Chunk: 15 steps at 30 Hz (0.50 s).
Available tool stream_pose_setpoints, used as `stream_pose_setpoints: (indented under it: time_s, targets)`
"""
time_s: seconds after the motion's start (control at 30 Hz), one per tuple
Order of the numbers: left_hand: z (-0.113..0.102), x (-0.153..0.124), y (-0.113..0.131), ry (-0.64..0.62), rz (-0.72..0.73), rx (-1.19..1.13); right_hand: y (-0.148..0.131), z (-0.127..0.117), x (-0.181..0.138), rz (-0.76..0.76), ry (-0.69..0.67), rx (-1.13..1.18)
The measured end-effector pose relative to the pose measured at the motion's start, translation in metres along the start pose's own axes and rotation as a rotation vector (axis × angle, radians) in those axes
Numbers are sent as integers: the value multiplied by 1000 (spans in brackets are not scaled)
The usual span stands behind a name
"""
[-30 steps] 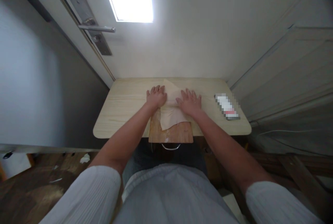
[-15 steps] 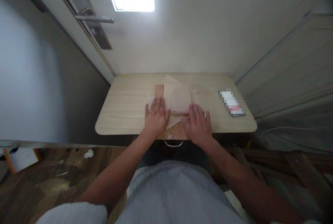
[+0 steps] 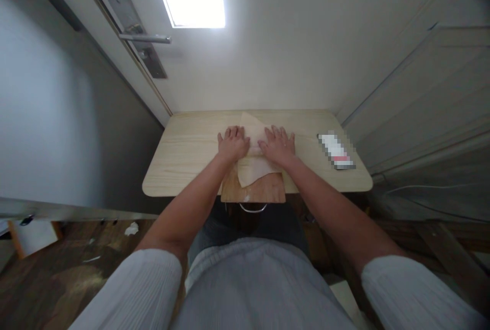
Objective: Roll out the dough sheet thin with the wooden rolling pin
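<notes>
A thin, pale sheet of dough lies on a brown wooden board at the front middle of a light wooden table. My left hand and my right hand lie side by side, palms down with fingers stretched out, on a slim rolling pin. Only a short piece of the pin shows between the hands. The dough's far corner pokes out beyond my fingers, and its near edge curves over the board.
A blurred-out flat object lies at the table's right end. A door with a metal lever handle stands at the left behind the table. Pale panelled walls close in on the right. Scraps lie on the dark wooden floor at the left.
Half a second ago both hands were at the near edge of the dough. They have since pushed away from me, back to the far part of the sheet.
</notes>
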<state>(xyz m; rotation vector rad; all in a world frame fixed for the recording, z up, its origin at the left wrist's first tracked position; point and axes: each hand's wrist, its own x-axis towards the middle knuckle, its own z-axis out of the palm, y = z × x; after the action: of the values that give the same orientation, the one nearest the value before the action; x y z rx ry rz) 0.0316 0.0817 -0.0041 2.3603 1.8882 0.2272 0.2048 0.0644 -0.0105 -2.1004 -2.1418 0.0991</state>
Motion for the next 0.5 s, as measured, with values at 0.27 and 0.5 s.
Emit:
stream_pose_setpoints:
  time_s: [0.27, 0.5]
  targets:
    - [6, -81, 8, 124, 37, 39, -7, 10, -90, -46, 151, 11]
    - [8, -50, 7, 96, 21, 31, -4, 11, -60, -15, 148, 22]
